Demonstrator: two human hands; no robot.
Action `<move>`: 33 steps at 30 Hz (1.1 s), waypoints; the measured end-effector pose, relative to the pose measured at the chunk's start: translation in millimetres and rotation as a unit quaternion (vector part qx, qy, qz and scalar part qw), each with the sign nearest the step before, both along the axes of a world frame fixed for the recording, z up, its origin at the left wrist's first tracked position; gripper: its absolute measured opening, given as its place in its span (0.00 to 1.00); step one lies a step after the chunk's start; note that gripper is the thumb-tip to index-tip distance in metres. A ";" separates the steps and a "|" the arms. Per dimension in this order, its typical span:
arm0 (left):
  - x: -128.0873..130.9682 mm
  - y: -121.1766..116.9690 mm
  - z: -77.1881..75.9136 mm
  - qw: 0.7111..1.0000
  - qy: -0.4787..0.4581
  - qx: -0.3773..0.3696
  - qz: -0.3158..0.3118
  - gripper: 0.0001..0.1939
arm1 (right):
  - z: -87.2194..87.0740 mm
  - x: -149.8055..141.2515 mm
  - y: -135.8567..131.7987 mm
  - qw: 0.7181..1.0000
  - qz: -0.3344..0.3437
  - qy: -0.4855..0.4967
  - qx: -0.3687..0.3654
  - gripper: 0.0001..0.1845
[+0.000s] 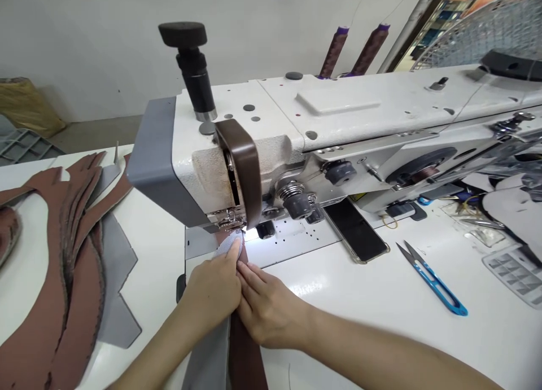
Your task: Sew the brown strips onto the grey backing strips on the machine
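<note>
A white industrial sewing machine [364,119] stands across the table. Under its presser foot [232,223] lies a grey mesh piece [228,244] on top of a brown strip [245,353]. My left hand [214,291] presses on the grey piece with fingers closed over it, fingertips just short of the foot. My right hand [271,311] lies beside it, fingers pinched on the edge of the brown strip and grey piece. Both hands touch each other.
A stack of brown and grey cut pieces [71,254] lies at the left. A black phone [355,229] and blue thread snips [432,277] lie to the right of the needle. Two thread cones [372,48] stand behind the machine. Clutter sits at the far right.
</note>
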State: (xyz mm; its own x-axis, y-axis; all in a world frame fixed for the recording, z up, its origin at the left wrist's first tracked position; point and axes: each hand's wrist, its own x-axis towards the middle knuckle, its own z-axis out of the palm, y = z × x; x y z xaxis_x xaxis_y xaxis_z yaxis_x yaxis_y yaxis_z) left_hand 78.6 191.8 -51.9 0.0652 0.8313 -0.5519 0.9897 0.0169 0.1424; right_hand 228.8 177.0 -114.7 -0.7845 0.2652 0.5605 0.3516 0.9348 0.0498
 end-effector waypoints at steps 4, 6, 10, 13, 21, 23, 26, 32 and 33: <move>0.7 -0.9 0.5 1.000 -0.002 0.009 -0.007 0.36 | 0.6 0.0 -0.4 1.000 0.003 0.000 -0.008 0.15; 1.1 -0.6 -0.5 1.000 -0.003 0.016 -0.009 0.36 | -0.9 -0.2 0.3 1.000 0.003 -0.001 -0.009 0.15; 1.4 2.2 -3.6 1.000 -0.006 0.028 -0.014 0.35 | -4.0 -0.4 4.3 1.000 -0.004 -0.002 -0.009 0.15; 0.9 1.9 -5.0 0.999 -0.005 0.037 -0.007 0.35 | -4.1 -0.4 6.5 1.000 -0.006 -0.002 0.001 0.15; 4.0 -10.4 0.9 1.000 -0.014 -0.002 -0.003 0.34 | 4.6 -2.1 -1.0 0.999 -0.021 0.010 0.049 0.14; 4.1 -10.6 -0.3 1.000 -0.027 0.001 -0.004 0.34 | 5.7 -2.2 -1.3 0.998 -0.022 0.005 0.051 0.15; 3.1 -9.2 -4.9 0.999 -0.042 0.015 -0.003 0.34 | 5.8 -1.8 -0.5 0.998 -0.023 -0.002 0.058 0.15; 1.9 -6.2 -10.0 0.997 -0.067 0.026 0.001 0.34 | -1.7 -3.1 -1.1 0.996 -0.026 -0.011 0.083 0.13; 2.2 -5.8 -9.3 0.997 -0.071 0.030 0.001 0.33 | -3.1 -3.5 -1.2 0.996 -0.026 -0.011 0.087 0.13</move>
State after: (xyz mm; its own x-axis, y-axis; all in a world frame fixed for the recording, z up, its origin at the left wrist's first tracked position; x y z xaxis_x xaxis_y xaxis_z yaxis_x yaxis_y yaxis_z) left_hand 80.8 186.0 -61.3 0.1371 0.8630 -0.4863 0.9592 0.0068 0.2825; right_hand 225.3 175.8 -117.7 -0.7846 0.2066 0.5845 0.3965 0.8921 0.2169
